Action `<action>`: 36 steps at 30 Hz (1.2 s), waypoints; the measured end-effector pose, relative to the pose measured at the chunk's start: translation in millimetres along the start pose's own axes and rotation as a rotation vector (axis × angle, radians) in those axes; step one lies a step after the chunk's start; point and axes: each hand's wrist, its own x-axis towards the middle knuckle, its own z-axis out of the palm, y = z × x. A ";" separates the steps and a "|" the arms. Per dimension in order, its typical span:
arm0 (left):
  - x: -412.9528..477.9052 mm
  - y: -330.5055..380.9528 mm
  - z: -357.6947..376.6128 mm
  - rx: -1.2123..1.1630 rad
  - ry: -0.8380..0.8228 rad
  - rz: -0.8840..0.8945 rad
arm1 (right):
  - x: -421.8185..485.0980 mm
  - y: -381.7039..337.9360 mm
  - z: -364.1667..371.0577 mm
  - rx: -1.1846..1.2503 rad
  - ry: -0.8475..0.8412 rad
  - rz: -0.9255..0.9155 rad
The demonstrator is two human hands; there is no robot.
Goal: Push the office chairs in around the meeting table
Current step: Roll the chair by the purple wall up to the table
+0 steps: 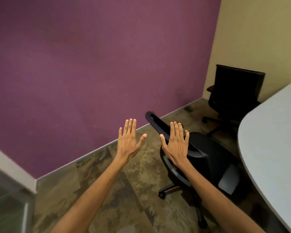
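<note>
A black office chair (207, 158) stands on the carpet just left of the pale meeting table (272, 148), its backrest towards me and its seat facing the table. My right hand (175, 143) is raised flat with fingers spread, in front of the top of that backrest; whether it touches the chair I cannot tell. My left hand (128, 140) is also up, palm forward, fingers apart, holding nothing, over bare floor to the chair's left. A second black office chair (233, 93) stands farther back in the corner, apart from the table.
A purple wall (91, 64) runs along the left and back, meeting a yellow wall (259, 31) at the corner. Patterned brown carpet (124, 190) covers the floor. A white frame or ledge (10, 167) juts in at the lower left.
</note>
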 end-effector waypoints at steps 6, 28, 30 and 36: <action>70.2 1.9 54.9 -0.091 -0.153 0.267 | 4.0 11.4 27.6 -0.109 0.010 0.195; 207.4 -3.2 117.9 0.007 -0.492 1.049 | 12.8 -6.5 43.0 -0.448 0.040 0.687; 215.4 1.0 119.5 0.039 -0.556 1.074 | 11.7 -2.2 46.5 -0.459 0.019 0.708; 243.3 13.4 128.2 0.109 -0.578 1.185 | 28.4 4.7 52.4 -0.487 0.074 0.752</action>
